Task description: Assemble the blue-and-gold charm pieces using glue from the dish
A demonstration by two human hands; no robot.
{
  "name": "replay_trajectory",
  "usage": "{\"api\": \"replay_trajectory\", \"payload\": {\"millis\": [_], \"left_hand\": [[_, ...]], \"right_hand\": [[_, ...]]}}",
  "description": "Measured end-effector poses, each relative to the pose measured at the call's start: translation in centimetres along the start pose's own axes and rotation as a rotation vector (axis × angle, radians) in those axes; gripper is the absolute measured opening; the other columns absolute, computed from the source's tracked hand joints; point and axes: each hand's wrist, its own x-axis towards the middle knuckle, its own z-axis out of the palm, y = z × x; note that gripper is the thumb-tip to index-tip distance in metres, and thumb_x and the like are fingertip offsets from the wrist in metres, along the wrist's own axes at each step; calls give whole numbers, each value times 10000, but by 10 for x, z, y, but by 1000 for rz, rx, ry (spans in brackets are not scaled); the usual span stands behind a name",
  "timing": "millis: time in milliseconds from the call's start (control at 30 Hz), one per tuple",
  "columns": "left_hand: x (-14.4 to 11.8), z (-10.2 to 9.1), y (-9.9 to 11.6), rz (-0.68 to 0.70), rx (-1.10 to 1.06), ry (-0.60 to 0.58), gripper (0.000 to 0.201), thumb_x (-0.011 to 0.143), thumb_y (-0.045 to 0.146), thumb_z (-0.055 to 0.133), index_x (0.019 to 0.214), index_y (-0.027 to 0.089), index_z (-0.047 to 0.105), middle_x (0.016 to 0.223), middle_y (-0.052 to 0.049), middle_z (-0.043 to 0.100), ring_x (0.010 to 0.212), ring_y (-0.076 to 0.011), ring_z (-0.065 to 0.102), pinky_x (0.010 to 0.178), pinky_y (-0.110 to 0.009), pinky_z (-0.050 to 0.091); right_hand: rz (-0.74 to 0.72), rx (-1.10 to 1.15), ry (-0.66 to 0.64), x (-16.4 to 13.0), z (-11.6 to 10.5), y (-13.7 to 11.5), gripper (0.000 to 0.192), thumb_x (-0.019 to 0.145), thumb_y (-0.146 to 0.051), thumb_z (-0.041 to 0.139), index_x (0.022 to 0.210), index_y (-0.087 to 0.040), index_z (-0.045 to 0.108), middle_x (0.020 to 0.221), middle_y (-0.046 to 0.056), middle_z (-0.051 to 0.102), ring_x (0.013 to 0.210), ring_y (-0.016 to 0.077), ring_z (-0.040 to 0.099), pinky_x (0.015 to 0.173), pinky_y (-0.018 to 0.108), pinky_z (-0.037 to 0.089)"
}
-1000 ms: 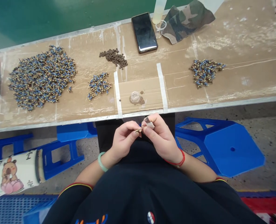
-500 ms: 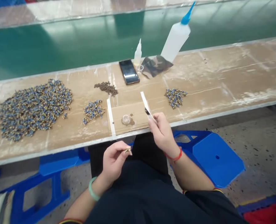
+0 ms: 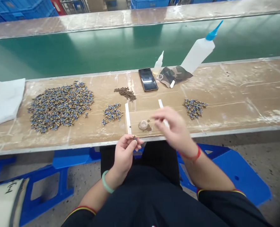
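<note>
Small piece (image 3: 134,138) in left hand (image 3: 124,154), piles (image 3: 61,107), phone (image 3: 148,79) beyond

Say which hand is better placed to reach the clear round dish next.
Probably the right hand: blurred but seemingly empty, it hovers near the dish; the left hand pinches a small piece.

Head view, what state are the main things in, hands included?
Left hand, pinching a small piece
Right hand, half curled, not closed, blurred
Phone, lying flat, screen dark
Large bottle, blue nozzle fitted
Small bottle, upright
Camouflage sheet, creased
Dark discs, heaped loosely
</note>
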Motion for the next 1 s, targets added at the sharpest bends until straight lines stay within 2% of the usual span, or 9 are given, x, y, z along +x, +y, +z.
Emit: {"api": "replay_trajectory", "payload": {"millis": [100,167,267,400,567,667,767,867,1000], "left_hand": [[-4,3,11,40,98,-14,386,740,530,915,824,199,736,682,-18,751,598,-149,683,590,-253,567],[-7,1,17,85,194,-38,360,764,530,897,793,200,758,697,-29,765,607,-158,700,597,-255,586],[-7,-9,18,183,296,-84,266,805,456,884,779,209,789,698,-24,778,607,-154,715,583,-222,584],[2,-21,9,278,334,-123,180,850,401,853,825,225,820,712,-7,787,617,-142,717,586,-195,578],[8,-36,14,341,407,-201,263,901,483,776,883,222,804,695,10,744,607,-133,662,592,-200,545],[11,-49,14,285,576,-305,282,920,449,759,790,199,753,680,4,704,627,-139,637,614,-214,516],[9,-56,5,206,625,-406,372,969,458,694,718,182,698,665,-7,661,640,-142,603,644,-237,488],[1,-53,-8,92,520,-434,434,987,496,661,694,176,653,655,-11,625,648,-144,581,664,-255,472],[-10,-37,-20,-36,327,-434,483,951,586,680,711,171,626,621,6,578,567,-117,508,584,-247,431]], "right_hand": [[62,181,-95,-33,31,-44,204,965,-360,732,1132,-253,779,901,55,677,800,199,622,706,346,560],[108,239,-78,-40,49,-58,178,957,-347,739,1097,-251,792,808,29,637,736,184,597,667,325,557],[104,287,44,-41,65,-61,151,1005,-319,662,1022,-223,776,817,26,628,731,165,596,676,301,561],[51,325,137,-45,72,-54,161,1036,-316,598,985,-205,703,958,57,670,860,177,637,824,335,581],[-36,304,10,-48,70,-51,195,1087,-267,472,1068,-225,662,885,39,724,838,174,667,839,322,569],[-115,260,-95,-51,69,-47,225,1071,-195,460,1138,-208,674,867,40,742,811,165,681,798,295,558],[-17,283,-139,-62,68,-43,196,1065,-205,482,1110,-207,673,849,33,734,786,161,676,777,292,542],[78,361,-90,-76,66,-40,110,1040,-297,596,1057,-216,670,846,21,688,747,153,624,721,288,515],[81,487,-7,-90,67,-34,193,984,-377,719,1125,-246,735,891,26,654,833,172,620,764,314,524]]}}
